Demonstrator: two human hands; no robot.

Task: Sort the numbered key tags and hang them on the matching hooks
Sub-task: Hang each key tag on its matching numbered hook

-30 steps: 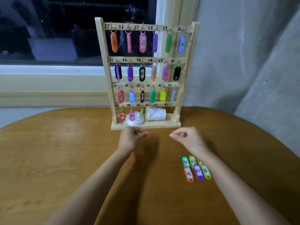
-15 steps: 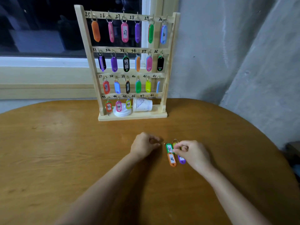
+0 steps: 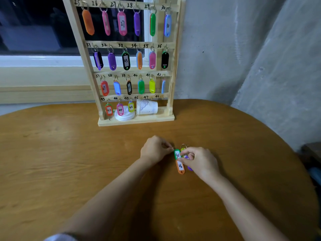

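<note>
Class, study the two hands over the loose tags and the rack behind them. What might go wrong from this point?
1. The loose tags lie bunched and overlapping, and the right hand covers part of the number on the green tag, so a misread seems possible.
2. The paper cup lies on its side just below the empty hooks marked 46 and 47; a reaching hand may knock it rolling.

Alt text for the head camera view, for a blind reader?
A person's left hand and right hand work at loose key tags on a table, an orange tag marked 46 among them. Behind stands a rack of numbered hooks, mostly filled.
</note>
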